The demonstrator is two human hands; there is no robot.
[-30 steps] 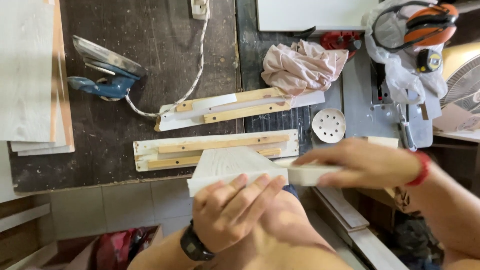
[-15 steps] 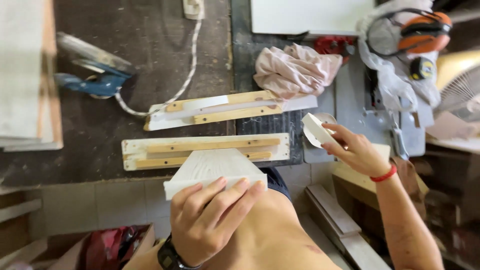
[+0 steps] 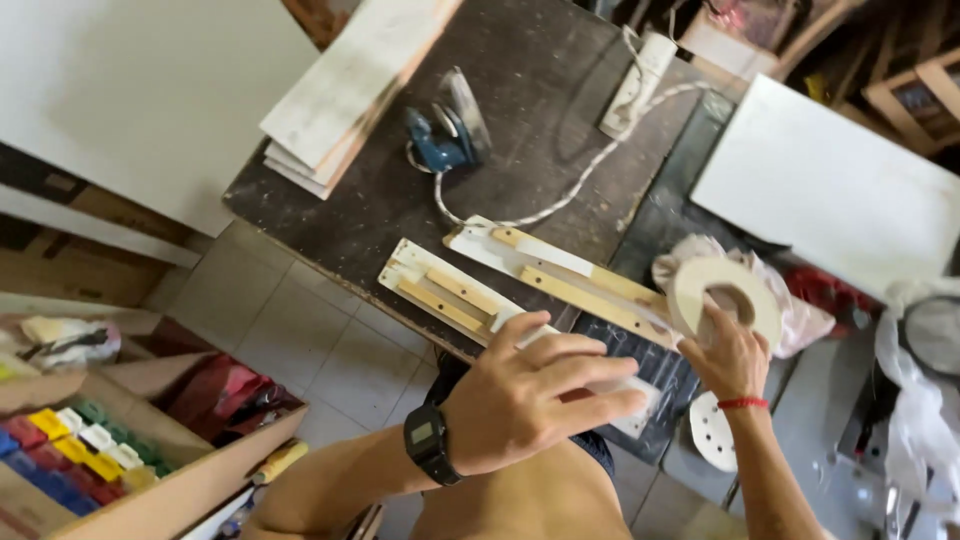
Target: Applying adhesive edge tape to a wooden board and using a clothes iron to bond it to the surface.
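While the view tilts since a moment ago | left hand [image 3: 530, 400] fingers [image 3: 590, 372] clamp a white sanding block [image 3: 625, 395] at the dark counter [image 3: 350, 190] edge | right hand [image 3: 733, 355], fingers closed, has lifted a round sanding disc [image 3: 722, 297] above wooden jigs [image 3: 450, 290] | blue sander [image 3: 445, 135] idle.

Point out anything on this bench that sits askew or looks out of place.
The blue sander lies tipped on its side, cord trailing loosely across the dark bench. The stacked boards overhang the bench's edge. Nothing looks spilled or broken.
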